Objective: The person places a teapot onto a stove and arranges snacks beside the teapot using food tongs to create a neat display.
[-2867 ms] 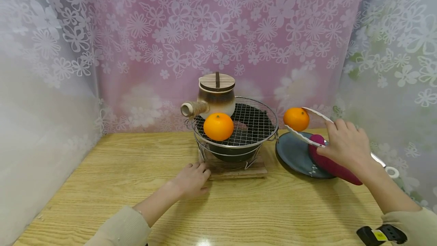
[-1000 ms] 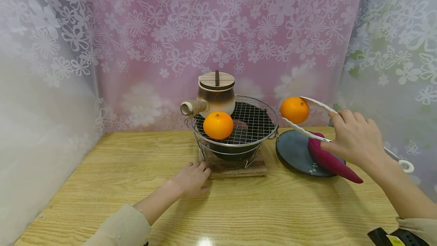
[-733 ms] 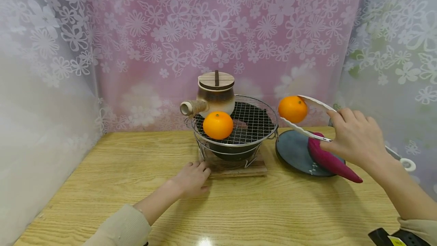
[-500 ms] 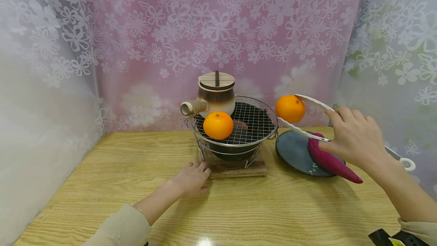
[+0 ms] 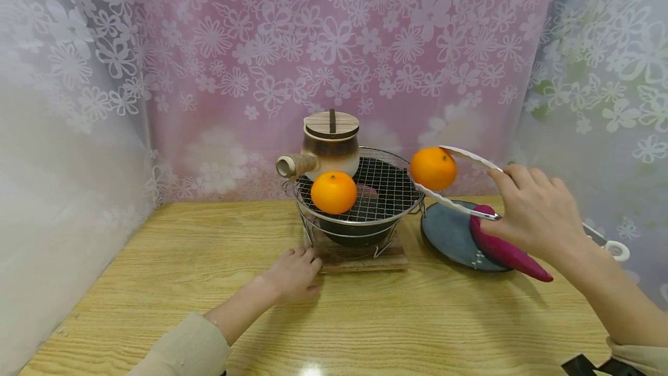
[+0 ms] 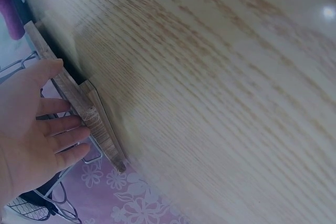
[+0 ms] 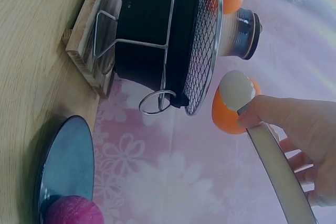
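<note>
My right hand (image 5: 537,210) holds white-tipped tongs (image 5: 459,205), thumb on one arm and fingers on the other. Between the tong tips hangs an orange (image 5: 433,168), raised beside the right rim of the round wire grill (image 5: 386,190). A second orange (image 5: 334,192) sits on the front left of that grill, before a clay teapot (image 5: 331,147) with a wooden lid and a rope-wrapped handle. My left hand (image 5: 293,274) rests at the left front corner of the wooden base board (image 5: 365,257), its fingers relaxed against the board's edge, as the left wrist view (image 6: 39,129) also shows.
A dark blue-grey plate (image 5: 449,237) lies right of the grill, below the tongs. On it leans a purple sweet potato (image 5: 506,248), its pointed end past the rim. The grill sits over a black brazier (image 7: 149,30) in a wire stand. A pink floral curtain (image 5: 339,45) hangs behind.
Since the earliest frame the right hand has lifted the tongs with the orange, then moved it left to the grill's rim. The left hand has stayed in place.
</note>
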Tool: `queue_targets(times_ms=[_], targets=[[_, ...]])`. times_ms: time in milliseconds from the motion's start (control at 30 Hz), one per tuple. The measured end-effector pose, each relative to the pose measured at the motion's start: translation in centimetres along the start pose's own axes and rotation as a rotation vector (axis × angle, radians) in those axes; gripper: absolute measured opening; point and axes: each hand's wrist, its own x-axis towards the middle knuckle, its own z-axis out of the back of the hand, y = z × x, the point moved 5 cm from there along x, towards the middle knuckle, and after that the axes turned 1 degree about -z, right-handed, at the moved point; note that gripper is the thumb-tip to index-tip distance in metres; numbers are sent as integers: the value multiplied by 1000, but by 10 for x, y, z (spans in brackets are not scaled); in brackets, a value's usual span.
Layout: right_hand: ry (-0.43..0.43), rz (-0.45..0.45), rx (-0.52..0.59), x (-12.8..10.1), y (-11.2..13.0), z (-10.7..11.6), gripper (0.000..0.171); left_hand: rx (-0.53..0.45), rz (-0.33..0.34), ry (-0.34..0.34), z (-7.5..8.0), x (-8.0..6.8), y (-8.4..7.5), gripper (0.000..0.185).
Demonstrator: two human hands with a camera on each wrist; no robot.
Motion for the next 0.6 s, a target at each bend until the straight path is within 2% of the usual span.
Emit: queue_targets(times_ms=[267, 600], targets=[[-43, 40, 8, 1, 8, 4, 69, 8, 3, 12, -1, 0, 0, 49], [-58, 100, 26, 2, 17, 8, 70, 11, 3, 8, 0, 1, -1, 49]])
